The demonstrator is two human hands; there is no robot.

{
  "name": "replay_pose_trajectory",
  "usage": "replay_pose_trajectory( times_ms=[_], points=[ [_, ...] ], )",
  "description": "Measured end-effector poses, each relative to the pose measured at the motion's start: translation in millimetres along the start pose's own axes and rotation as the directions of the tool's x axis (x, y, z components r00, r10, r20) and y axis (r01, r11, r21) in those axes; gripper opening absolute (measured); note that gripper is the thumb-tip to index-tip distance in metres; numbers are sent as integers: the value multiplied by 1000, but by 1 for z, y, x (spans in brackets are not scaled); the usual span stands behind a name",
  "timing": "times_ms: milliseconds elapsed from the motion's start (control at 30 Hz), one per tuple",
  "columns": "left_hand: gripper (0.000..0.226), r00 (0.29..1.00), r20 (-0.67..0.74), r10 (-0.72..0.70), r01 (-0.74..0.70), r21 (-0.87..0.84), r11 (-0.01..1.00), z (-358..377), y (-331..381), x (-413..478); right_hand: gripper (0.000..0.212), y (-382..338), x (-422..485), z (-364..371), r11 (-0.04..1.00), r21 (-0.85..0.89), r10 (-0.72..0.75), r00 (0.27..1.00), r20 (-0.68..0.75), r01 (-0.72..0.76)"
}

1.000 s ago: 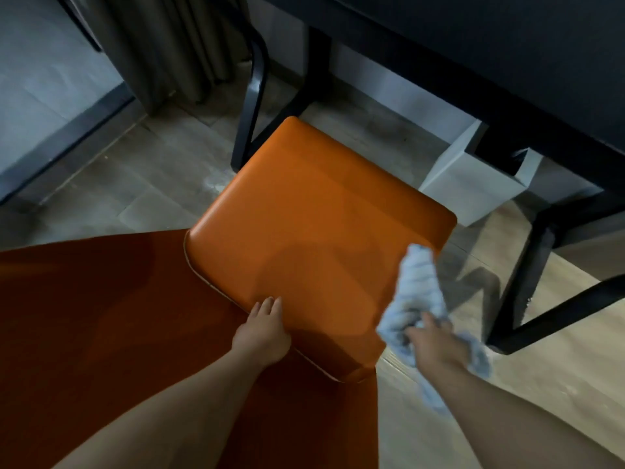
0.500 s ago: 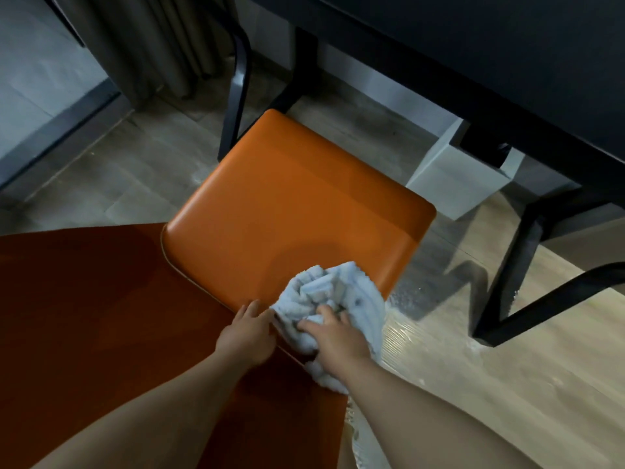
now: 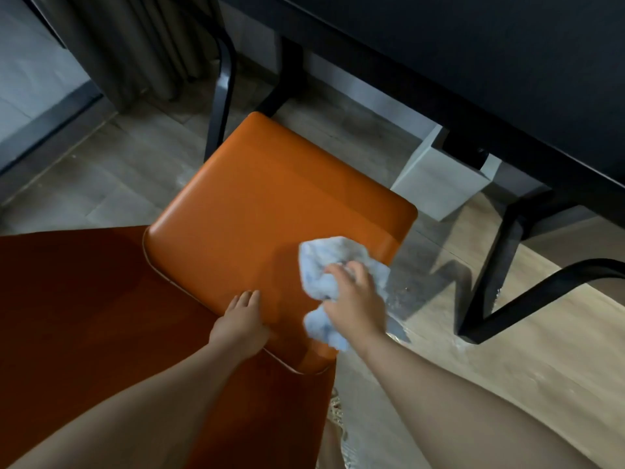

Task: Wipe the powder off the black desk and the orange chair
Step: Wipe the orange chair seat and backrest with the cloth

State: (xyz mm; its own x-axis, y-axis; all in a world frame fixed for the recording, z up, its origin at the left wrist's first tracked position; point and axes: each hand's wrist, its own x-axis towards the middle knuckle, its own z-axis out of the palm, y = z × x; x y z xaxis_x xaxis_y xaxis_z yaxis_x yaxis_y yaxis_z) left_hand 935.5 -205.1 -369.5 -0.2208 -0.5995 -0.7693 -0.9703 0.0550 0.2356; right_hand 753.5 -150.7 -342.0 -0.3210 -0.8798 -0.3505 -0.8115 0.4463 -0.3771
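Head view: the orange chair (image 3: 270,214) sits centre frame, just in front of the black desk (image 3: 473,62).
Left hand (image 3: 241,324): resting on the seat's near edge, fingers straight and close together.
Right hand (image 3: 353,299): fingers curled round a bunched pale blue cloth (image 3: 324,262), down on the seat's right side.
Floor (image 3: 507,367): white powder (image 3: 406,289) dusts the boards beside the chair.

The desk (image 3: 473,62) is cut off by the top and right edges. The cloth (image 3: 324,262) is blurred, and its middle is covered by the right hand (image 3: 355,299). Of the chair (image 3: 270,204), the legs are mostly hidden by the seat. Both forearms are cropped at the bottom edge.
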Motion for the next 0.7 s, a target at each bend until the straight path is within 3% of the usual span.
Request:
replay_pose_trajectory(
  times_ms=[67,133,200,367,433,500,533,600,667,700],
  points=[
    [73,998,-57,17,-18,-24,1000,4,-8,5,58,-21,-1,24,992,18,-124,973,197,123],
    [63,995,-100,17,-23,-60,998,6,-15,6,59,-27,-6,44,980,-5,-181,901,394,199],
    [62,996,-92,6,-11,-62,998,8,-20,7,55,-17,-10,51,981,-4,-170,876,451,192],
    [84,1000,-3,-29,29,-29,999,6,-18,5,44,20,-4,33,990,-110,-54,947,316,93],
    [84,999,18,-38,38,-19,999,4,-12,3,35,32,2,21,982,-42,188,970,154,-184],
    [87,999,12,-45,45,-7,999,0,-7,2,32,39,9,7,907,103,411,911,-4,-409],
    [90,999,13,-47,47,-9,999,-1,-6,4,33,39,11,2,914,112,398,915,-63,-389],
    [93,998,20,-51,52,-25,998,-1,-4,8,47,26,10,-3,984,35,179,980,-87,-177],
    [90,999,-10,-52,51,-40,998,1,-4,11,53,8,8,8,997,72,-35,999,14,34],
    [87,998,-45,-44,42,-55,998,3,-5,13,53,2,5,18,992,82,-109,984,140,98]
  ],
)
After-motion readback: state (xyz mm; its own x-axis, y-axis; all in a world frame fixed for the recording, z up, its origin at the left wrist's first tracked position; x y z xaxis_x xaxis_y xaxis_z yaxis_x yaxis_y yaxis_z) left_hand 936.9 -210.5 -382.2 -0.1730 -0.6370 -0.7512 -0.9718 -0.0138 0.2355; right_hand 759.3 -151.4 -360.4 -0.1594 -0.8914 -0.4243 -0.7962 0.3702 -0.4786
